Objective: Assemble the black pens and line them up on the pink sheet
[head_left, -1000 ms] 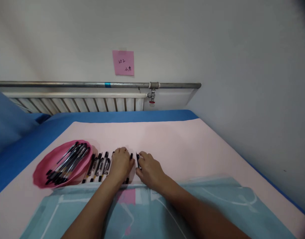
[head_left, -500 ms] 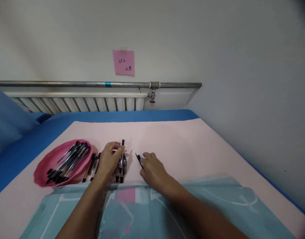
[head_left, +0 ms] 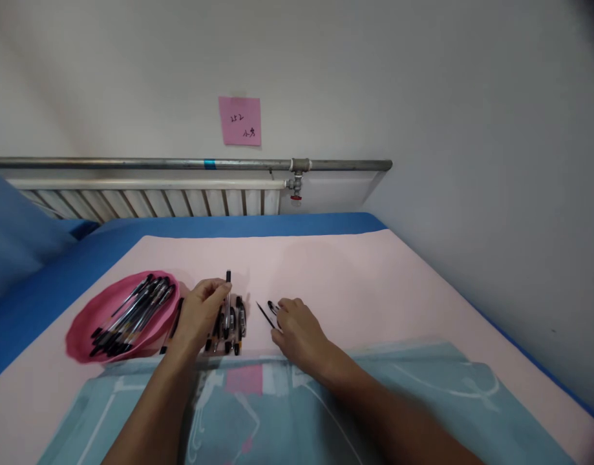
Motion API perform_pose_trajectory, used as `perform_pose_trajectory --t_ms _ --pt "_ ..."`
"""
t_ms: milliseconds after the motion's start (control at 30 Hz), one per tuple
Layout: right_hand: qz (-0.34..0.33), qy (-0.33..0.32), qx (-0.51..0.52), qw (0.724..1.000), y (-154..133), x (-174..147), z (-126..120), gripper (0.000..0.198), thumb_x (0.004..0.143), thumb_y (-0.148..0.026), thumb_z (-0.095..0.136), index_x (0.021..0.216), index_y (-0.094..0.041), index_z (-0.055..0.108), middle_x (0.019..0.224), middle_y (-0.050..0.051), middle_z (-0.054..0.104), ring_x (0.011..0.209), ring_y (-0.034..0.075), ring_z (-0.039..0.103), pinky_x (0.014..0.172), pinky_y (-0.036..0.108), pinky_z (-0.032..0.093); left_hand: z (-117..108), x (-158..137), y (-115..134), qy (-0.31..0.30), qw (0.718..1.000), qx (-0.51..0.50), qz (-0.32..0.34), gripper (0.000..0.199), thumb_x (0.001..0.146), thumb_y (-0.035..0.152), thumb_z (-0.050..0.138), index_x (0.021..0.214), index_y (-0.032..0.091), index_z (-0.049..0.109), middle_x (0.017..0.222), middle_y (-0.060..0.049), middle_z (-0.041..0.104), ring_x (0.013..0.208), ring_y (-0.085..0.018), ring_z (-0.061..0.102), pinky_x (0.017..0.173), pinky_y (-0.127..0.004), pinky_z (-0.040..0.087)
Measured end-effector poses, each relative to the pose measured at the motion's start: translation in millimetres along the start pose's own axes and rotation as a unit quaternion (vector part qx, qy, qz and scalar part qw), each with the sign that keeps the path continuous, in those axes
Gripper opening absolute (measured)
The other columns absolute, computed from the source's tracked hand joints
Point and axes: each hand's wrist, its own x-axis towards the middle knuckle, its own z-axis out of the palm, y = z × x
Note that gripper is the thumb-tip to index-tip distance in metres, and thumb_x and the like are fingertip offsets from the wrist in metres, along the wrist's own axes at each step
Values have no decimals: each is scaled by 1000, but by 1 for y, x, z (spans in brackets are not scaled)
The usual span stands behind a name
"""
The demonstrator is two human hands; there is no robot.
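My left hand (head_left: 200, 313) is closed, with thumb and fingers pinching a clear pen (head_left: 227, 300) whose black end points away from me. The pen is above a row of clear pens with black caps (head_left: 238, 323) on the pink surface. To the right, my right hand (head_left: 299, 326) has its fingers curled around a thin, pointed black pen part (head_left: 265, 314). A small black piece with a clip (head_left: 272, 307), like a pen cap, shows at its fingertips. The palm side of this hand is hidden.
A pink scalloped dish (head_left: 76, 329) with many pens (head_left: 136, 316) stands at the left. One more pen (head_left: 173, 326) lies beside it, partly behind my left hand. Light blue printed cloth (head_left: 258, 413) covers the near edge. A radiator (head_left: 194, 201) and metal pipe (head_left: 146, 164) run along the wall.
My left hand has moved slightly left with its pen, over the row. The thin black part at my right hand has tilted leftward, apart from the clip piece. My right hand has barely moved.
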Motion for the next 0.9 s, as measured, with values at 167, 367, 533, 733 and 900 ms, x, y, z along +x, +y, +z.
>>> perform_pose_trajectory --t_ms 167,367,533,733,900 --pt "-3 -23 -9 1000 -4 1 -2 15 74 -11 48 77 -10 62 94 14 57 89 23 46 78 34 38 -6 3 -4 -32 999 7 -15 30 65 45 60 73 16 62 61 3 55 58 -11 51 54 -21 38" --pt "-26 9 -5 1000 -1 2 -1 14 74 -12 48 78 -10 61 93 13 57 89 23 46 80 33 37 -8 5 -17 -154 975 -50 -154 24 62 39 62 70 16 61 71 -3 65 62 -16 59 55 -27 46" --pt "47 94 78 991 3 1 -10 10 78 -18 46 77 -16 56 86 6 58 79 16 50 68 27 38 -2 0 -16 -174 970 -50 -163 23 62 38 62 70 16 60 73 -4 66 59 -15 60 55 -29 48" --pt "144 85 277 946 8 0 -20 10 76 -24 48 71 -19 55 64 -1 57 56 11 50 49 21 34 -2 1 -13 -187 967 -39 -171 27 64 40 62 75 15 57 75 -3 65 60 -14 61 58 -27 48" --pt "201 81 412 885 10 0 -19 8 70 -21 49 75 -20 55 58 -4 54 43 8 48 40 18 35 -2 2 -14 -192 965 -39 -176 26 65 39 62 75 15 56 76 -4 65 60 -14 61 58 -27 48"
